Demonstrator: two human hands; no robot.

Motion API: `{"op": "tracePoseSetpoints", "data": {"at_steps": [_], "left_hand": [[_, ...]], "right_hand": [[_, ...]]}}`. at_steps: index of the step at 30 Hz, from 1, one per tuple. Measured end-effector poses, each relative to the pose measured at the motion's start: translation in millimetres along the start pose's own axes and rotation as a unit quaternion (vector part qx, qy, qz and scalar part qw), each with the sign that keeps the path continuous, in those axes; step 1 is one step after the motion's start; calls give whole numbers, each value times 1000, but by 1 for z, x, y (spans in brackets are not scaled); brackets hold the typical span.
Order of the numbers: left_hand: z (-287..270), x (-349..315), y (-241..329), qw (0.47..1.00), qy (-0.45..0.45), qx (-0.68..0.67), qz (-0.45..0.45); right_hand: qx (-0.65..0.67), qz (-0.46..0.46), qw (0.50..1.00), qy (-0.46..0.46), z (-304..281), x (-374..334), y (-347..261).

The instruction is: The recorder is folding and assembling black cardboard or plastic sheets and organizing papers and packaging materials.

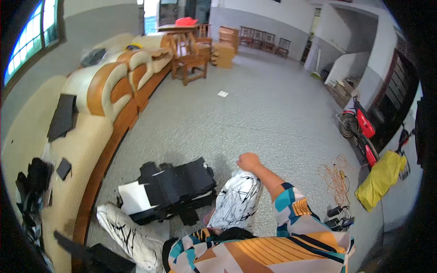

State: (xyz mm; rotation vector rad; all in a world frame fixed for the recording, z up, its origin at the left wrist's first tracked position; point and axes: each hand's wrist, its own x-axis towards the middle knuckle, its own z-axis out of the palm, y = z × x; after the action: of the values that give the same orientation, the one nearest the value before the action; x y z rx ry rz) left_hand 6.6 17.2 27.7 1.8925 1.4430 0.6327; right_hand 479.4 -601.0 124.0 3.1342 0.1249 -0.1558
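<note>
My right hand [248, 161] rests by my right knee, its fingers curled into a fist with nothing showing in it. My left hand is out of sight. Between my legs, which are in white trousers [239, 200] with black streaks, lies a pile of flat black pieces [180, 184], stacked unevenly. A white sheet [134, 197] sticks out at the pile's left side. More black flat pieces [109, 259] show at the lower left, beside my left leg.
A long cream and orange sofa [98, 132] runs along the left, with black pieces [63, 117] on it. Ahead are a wooden chair [189, 63] and stacked cardboard [222, 55]. To the right stand a red scooter [364, 125], a yellow cover [381, 179] and tangled orange cord [337, 182].
</note>
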Motion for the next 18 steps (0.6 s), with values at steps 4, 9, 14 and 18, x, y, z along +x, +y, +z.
{"op": "tracePoseSetpoints", "data": {"at_steps": [4,9,14,18], "left_hand": [[-16,6,41,961,60,-264,-51],[-14,116,-96,962,-25,-270,42],[18,189,-179,917,-147,-287,235],[3,212,-192,852,-247,-257,383]], "right_hand": [[43,51,998,16,-12,-18,8],[39,25,997,61,-15,-32,-4],[57,50,994,80,-11,-33,-8],[95,39,992,73,-1,-27,-13]]}}
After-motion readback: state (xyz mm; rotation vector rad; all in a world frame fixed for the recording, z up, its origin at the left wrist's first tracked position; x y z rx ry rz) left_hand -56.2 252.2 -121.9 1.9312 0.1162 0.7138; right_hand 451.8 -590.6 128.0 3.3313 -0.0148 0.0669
